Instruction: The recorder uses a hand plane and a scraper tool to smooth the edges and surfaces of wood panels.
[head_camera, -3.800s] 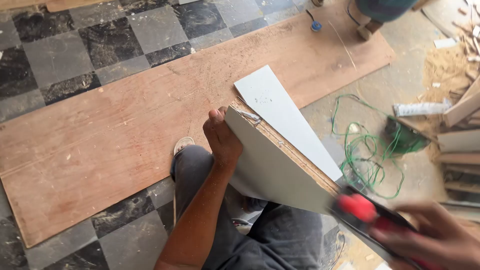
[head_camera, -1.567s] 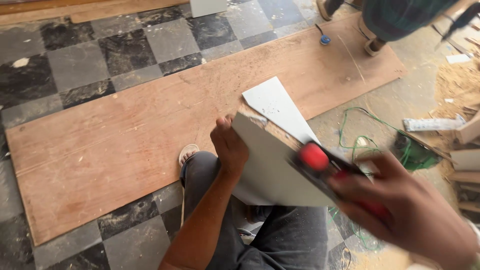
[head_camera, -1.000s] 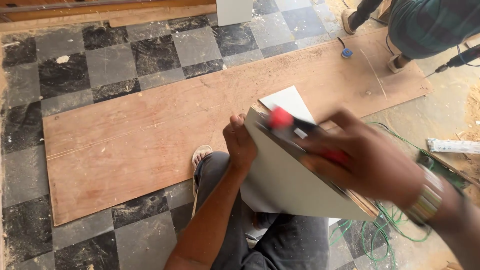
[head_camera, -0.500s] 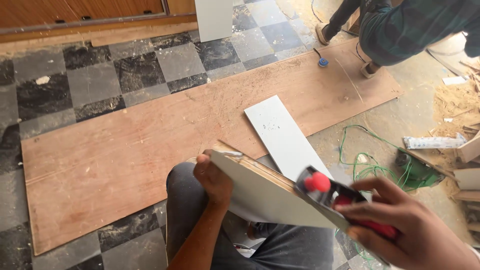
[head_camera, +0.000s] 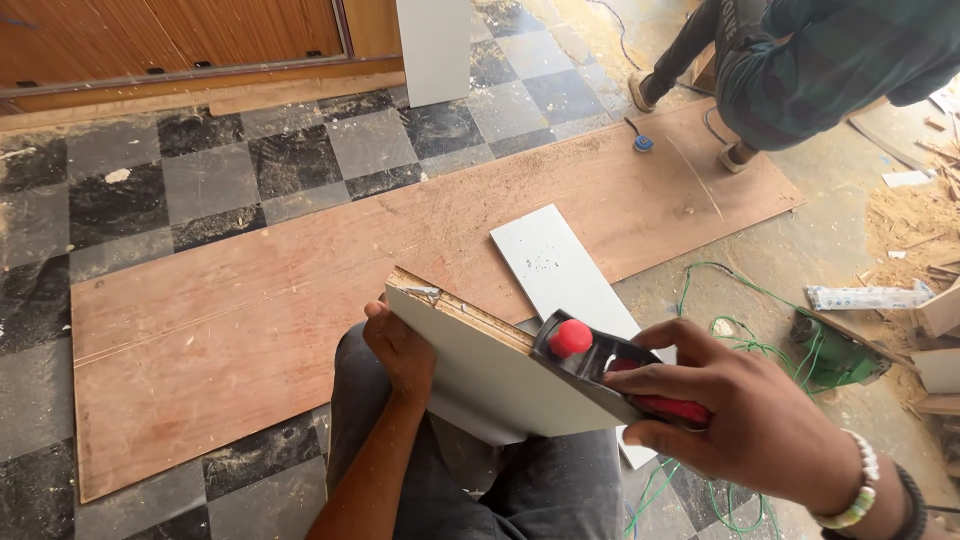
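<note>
Floor (head_camera: 130, 200): grey and black checked tiles, dusty, filling the far left.
Plywood (head_camera: 300, 310): a long brown sheet lying flat on the floor, running from near left to far right.
Left hand (head_camera: 400, 345): near centre, fingers curled around the left end of the board, gripping it from below and steadying it over the knee.
Board (head_camera: 490, 385): white-faced panel held on edge and tilted, its raw brown edge up, slanting from the left hand toward the plane.
Plane (head_camera: 600, 365): dark hand plane with a red knob, sitting on the board's upper edge toward its right end.
Right hand (head_camera: 740, 425): near right, closed tight around the plane's red rear handle, index finger stretched forward along the body; beaded bands on the wrist.
White strip (head_camera: 560, 275): a second white panel lying flat on the plywood, just beyond the board.
Green cord (head_camera: 720, 300): looped on the floor to the right.
Another person (head_camera: 800, 70): crouched at the far right, feet on the plywood.
</note>
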